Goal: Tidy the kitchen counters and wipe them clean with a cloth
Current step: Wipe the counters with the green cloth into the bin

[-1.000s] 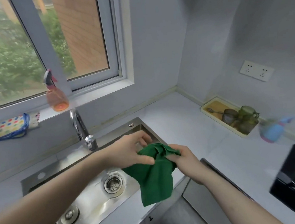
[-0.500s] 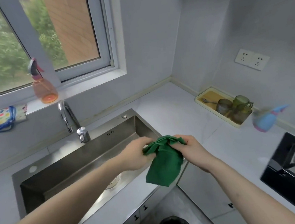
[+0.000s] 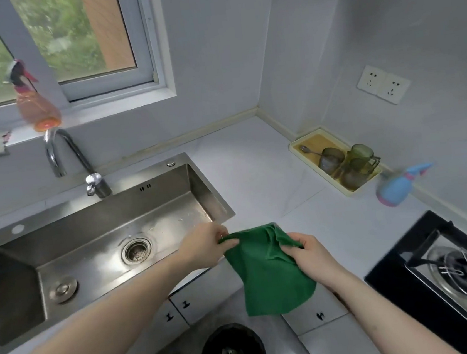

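I have the green cloth stretched between both hands, out in the air past the front edge of the table, right where the sink ends and the bare top begins. My left hand pinches the cloth's upper left corner with curled fingers, and my right hand grips the upper right edge the same way. Neither holds anything else. The top hem runs roughly left to right between them, a little bunched near the right hand, and the rest of the cloth hangs straight down in front of the cabinet doors.

The relation that matters for the next move, as I read it, is this: the open stretch of table lies ahead and to the right of the cloth, running toward the corner and the yellow tray of glasses. My right hand is the nearer one to that surface, so it looks the likelier one to carry the cloth forward and lay it flat. The cloth touches nothing but my hands now. A blue spray bottle stands just beside the tray, near the stove.
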### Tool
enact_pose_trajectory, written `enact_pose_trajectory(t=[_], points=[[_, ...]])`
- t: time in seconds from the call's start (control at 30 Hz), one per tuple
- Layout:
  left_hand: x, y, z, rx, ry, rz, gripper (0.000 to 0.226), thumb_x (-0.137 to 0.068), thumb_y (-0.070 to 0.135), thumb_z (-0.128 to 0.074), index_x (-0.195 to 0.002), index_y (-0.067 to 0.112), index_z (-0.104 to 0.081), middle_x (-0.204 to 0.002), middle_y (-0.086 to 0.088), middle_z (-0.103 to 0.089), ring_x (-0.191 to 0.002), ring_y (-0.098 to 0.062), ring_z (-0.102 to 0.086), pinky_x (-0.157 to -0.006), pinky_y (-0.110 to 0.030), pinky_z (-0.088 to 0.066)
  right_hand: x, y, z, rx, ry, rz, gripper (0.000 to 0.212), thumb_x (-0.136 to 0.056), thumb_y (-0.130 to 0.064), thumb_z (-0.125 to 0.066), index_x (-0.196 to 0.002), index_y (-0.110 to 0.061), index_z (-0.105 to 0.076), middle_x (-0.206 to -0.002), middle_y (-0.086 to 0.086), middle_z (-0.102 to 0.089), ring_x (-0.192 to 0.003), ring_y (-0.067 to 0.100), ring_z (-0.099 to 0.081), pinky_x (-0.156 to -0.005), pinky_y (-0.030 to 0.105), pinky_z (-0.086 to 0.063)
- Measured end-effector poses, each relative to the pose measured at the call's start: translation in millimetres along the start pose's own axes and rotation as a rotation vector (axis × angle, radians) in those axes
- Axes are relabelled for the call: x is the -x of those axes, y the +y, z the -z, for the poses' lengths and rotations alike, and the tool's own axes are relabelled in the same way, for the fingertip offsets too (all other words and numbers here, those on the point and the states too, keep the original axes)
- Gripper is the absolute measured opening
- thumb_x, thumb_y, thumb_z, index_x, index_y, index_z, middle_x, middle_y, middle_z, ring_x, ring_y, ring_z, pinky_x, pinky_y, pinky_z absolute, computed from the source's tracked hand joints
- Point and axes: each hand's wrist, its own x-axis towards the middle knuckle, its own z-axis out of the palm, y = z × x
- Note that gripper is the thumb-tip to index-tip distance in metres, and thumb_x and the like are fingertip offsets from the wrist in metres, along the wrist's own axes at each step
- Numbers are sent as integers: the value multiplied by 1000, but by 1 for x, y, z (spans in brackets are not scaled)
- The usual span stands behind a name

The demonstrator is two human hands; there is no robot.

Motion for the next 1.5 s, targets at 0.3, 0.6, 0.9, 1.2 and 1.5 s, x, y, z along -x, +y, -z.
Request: enact_pose_trajectory(t=[0.3,0.6,0.9,1.2,1.5], points=[[-5,106,-61,20,-29,45,19,-97,40,-59,-97,27,-74,-93,6,-71,-88,-19,-63,-78,-33,-52,36,75,79,-66,78,-44,21,-100,-36,-57,-102,-25,-75,-94,-5,-78,-91,15,-74,-89,40,-58],[-25,151,-64,-69,-76,19,33,-97,52,-53,-76,29,-63,-76,10,-66,-76,-14,-63,-69,-33,-53,59,96,108,-115,248,-112,37,-100,-45,-54,-93,-15,-75,-87,-2,-77,-85,16,-73,-70,26,-53],[-36,153,-71,-68,-50,10,16,-93,39,-57,-85,29,-67,-88,15,-70,-85,-15,-64,-77,-33,-55,44,101,160,35,488,58,20,-99,-21,-55,-101,-30,-72,-91,-13,-72,-87,5,-64,-77,27,-51],[-29,132,-67,-61,-83,53,13,-87,38,-57,-85,32,-68,-89,17,-70,-84,-9,-65,-80,-34,-57,3,153,173,487,466,-28,31,-96,-20,-56,-124,-26,-69,-123,-2,-61,-109,22,-60,-86,31,-50],[-5,108,-77,-70,-180,122,7,-89,33,-61,-87,34,-68,-94,16,-70,-91,-10,-65,-82,-26,-53,-6,202,128,603,101,-286,68,-91,-48,-59,-153,-27,-40,-162,4,-25,-147,29,-28,-117,43,-32]])
